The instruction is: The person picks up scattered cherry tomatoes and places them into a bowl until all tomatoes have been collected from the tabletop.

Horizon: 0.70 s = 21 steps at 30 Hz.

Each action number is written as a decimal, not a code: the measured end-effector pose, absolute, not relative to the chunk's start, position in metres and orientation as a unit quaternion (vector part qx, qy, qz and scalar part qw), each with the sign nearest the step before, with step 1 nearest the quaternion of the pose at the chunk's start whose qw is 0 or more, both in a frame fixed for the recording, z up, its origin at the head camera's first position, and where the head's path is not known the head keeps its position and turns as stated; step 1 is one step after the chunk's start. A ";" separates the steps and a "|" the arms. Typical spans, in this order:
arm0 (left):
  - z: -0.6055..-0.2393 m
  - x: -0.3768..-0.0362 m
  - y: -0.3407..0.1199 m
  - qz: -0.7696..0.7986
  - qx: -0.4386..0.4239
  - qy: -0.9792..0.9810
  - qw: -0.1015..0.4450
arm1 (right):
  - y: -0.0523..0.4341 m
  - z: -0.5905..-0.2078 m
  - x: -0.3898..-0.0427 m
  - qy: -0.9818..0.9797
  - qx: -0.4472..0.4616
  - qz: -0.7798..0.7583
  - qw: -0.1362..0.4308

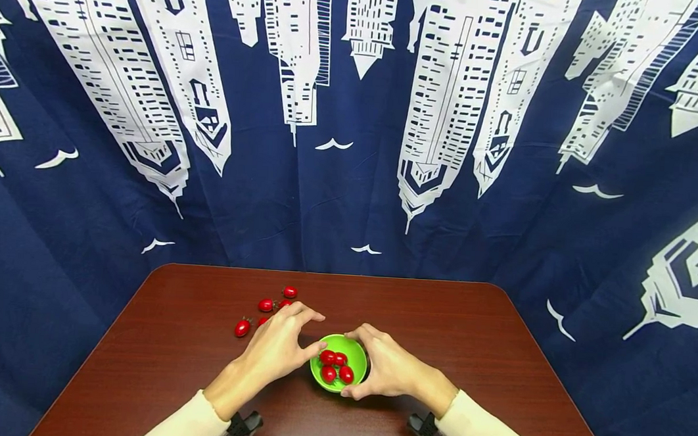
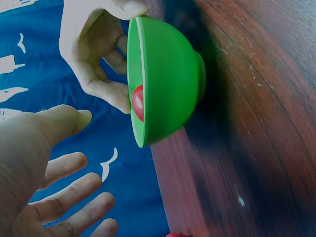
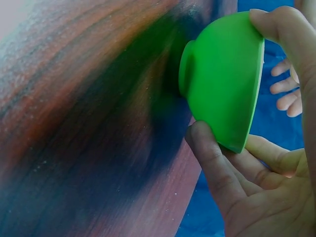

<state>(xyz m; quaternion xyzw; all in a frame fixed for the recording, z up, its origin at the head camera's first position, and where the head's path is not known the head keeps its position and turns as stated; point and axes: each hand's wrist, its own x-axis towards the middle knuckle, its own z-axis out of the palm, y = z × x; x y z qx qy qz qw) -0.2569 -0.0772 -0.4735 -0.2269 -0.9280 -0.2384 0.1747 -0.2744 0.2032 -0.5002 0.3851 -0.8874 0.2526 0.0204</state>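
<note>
A small green bowl (image 1: 352,345) stands on the dark wooden table (image 1: 473,330) near its front edge, with several red cherry tomatoes (image 1: 335,366) inside. My right hand (image 1: 390,369) grips the bowl from the right, thumb on the near rim and fingers over the far rim. The right wrist view shows the bowl (image 3: 222,84) clasped between thumb and fingers of that hand (image 3: 256,192). My left hand (image 1: 276,347) hovers just left of the bowl, fingers spread and holding nothing. In the left wrist view the left hand (image 2: 39,163) stays apart from the bowl (image 2: 168,74), where one tomato (image 2: 138,102) peeks over the rim.
Several loose cherry tomatoes (image 1: 266,304) lie on the table behind and left of my left hand. A blue curtain with white skyscraper prints (image 1: 354,126) hangs behind and around the table. Black wrist mounts (image 1: 244,425) show at the bottom edge.
</note>
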 end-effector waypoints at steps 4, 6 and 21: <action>-0.475 -0.256 -0.084 -0.239 -0.219 -0.929 0.178 | 0.203 -0.498 -0.274 -0.892 0.381 0.243 0.020; -0.476 -0.256 -0.087 -0.239 -0.217 -0.929 0.182 | 0.203 -0.497 -0.273 -0.894 0.378 0.239 0.017; -0.482 -0.257 -0.121 -0.248 -0.182 -0.934 0.184 | 0.201 -0.494 -0.270 -0.898 0.380 0.222 0.010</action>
